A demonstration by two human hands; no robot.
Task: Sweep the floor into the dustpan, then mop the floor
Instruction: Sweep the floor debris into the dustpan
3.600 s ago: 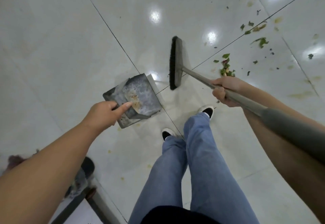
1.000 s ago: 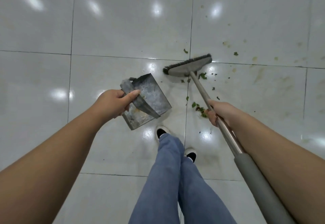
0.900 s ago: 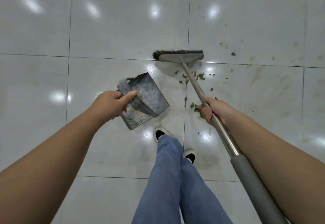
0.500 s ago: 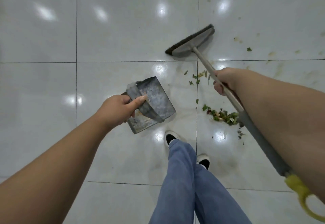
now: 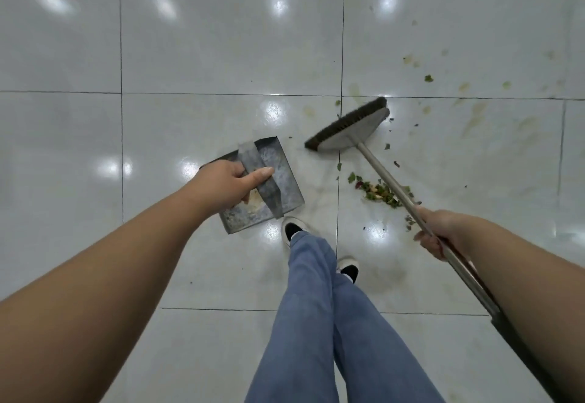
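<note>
My left hand [image 5: 226, 185] grips the strap handle of a grey metal dustpan [image 5: 285, 181], held just ahead of my left shoe. My right hand [image 5: 438, 233] grips the metal shaft of a broom. The broom head [image 5: 349, 129], grey with dark bristles, sits on the white tiled floor [image 5: 221, 38] to the right of the dustpan. A small pile of green and reddish scraps [image 5: 378, 192] lies on the floor under the shaft, between the broom head and my right hand. Some dirt shows inside the dustpan.
Loose green bits [image 5: 429, 78] and yellowish smears [image 5: 474, 111] dot the tiles at the upper right. My legs in blue jeans [image 5: 316, 307] and two white shoes [image 5: 292, 228] stand in the lower middle. Bright light reflections spot the glossy floor.
The broom head has come back toward me and to the right, from past the tile seam to beside the dustpan. My right hand dropped lower on the shaft. The dustpan stayed put.
</note>
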